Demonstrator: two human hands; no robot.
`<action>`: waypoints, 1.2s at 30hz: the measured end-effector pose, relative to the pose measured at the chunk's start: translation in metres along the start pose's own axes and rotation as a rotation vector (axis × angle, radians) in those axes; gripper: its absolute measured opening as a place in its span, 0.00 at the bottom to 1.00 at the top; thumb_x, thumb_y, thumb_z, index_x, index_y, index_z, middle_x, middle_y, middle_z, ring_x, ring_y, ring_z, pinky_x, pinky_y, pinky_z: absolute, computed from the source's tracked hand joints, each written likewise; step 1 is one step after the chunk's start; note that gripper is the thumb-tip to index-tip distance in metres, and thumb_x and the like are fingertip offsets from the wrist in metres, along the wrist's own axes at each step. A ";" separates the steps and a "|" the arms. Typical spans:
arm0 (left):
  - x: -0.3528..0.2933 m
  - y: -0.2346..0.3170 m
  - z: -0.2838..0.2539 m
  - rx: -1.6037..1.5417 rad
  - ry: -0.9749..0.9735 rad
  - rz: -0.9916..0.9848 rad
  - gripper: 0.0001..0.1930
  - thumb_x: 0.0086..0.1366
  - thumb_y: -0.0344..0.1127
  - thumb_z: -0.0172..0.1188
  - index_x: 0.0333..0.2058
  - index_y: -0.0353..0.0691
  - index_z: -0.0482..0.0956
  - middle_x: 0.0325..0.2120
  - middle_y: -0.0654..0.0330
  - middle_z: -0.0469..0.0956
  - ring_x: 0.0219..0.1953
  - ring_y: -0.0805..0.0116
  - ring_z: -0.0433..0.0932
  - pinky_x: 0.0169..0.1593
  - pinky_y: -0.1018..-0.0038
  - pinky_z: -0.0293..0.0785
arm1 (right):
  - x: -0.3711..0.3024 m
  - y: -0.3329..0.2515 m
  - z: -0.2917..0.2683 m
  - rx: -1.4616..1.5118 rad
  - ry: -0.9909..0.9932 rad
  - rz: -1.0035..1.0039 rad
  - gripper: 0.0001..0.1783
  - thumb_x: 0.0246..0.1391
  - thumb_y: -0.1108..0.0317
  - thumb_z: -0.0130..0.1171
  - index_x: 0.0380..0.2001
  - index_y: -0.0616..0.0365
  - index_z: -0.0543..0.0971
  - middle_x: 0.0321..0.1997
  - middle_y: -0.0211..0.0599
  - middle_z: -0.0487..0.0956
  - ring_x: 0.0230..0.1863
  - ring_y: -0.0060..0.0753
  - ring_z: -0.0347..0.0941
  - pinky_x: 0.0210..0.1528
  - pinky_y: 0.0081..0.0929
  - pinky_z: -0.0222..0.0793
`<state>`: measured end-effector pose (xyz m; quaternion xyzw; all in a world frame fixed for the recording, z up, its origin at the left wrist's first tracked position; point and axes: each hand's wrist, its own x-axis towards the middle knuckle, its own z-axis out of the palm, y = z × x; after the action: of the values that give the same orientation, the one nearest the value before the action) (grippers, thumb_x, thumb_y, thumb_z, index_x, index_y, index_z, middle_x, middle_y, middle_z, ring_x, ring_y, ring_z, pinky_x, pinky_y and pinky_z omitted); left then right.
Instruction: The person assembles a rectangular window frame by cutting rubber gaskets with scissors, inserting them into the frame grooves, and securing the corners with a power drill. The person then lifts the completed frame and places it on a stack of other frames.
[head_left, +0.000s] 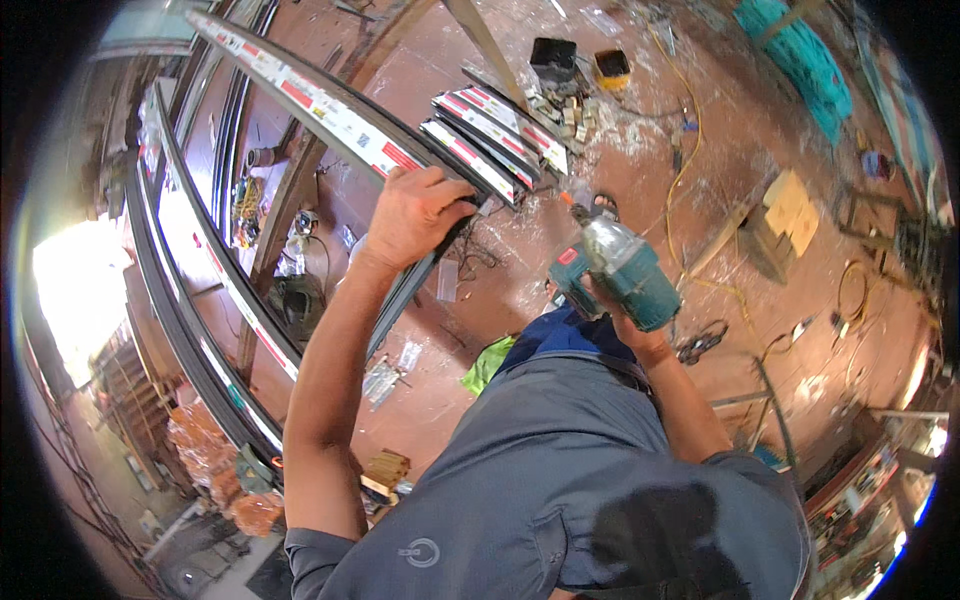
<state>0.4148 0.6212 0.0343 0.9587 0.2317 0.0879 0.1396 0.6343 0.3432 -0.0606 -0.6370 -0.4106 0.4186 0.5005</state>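
Observation:
My left hand (412, 215) is closed over the near end of a long dark metal profile (310, 105). White film with red patches runs along the profile's face, and it slants away to the upper left. In front of my body, my right hand (640, 338) grips a teal cordless drill (642, 278), its nose tilted up and to the left. The drill is apart from the profile. Most of the right fingers are hidden behind the tool. Beyond the profile's end, several short film-covered profile pieces (500, 130) lie on the floor.
More long profiles (215, 260) rest on supports at the left. A black bucket (553, 60) and a yellow one (611, 69) stand on the far floor near small blocks. A yellow cord (672, 190) winds across the floor at right, beside wood boards (790, 212).

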 end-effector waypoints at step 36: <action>-0.020 -0.068 0.024 -0.580 0.172 -1.309 0.56 0.65 0.81 0.48 0.64 0.25 0.72 0.59 0.49 0.77 0.58 0.55 0.75 0.64 0.63 0.66 | -0.030 0.050 0.132 0.420 0.017 -0.202 0.32 0.51 0.70 0.73 0.60 0.62 0.77 0.59 0.47 0.81 0.57 0.44 0.80 0.61 0.34 0.73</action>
<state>0.3744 0.6639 -0.0116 0.5372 0.7362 0.1194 0.3939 0.5053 0.3457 -0.1261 -0.4779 -0.3719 0.4371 0.6650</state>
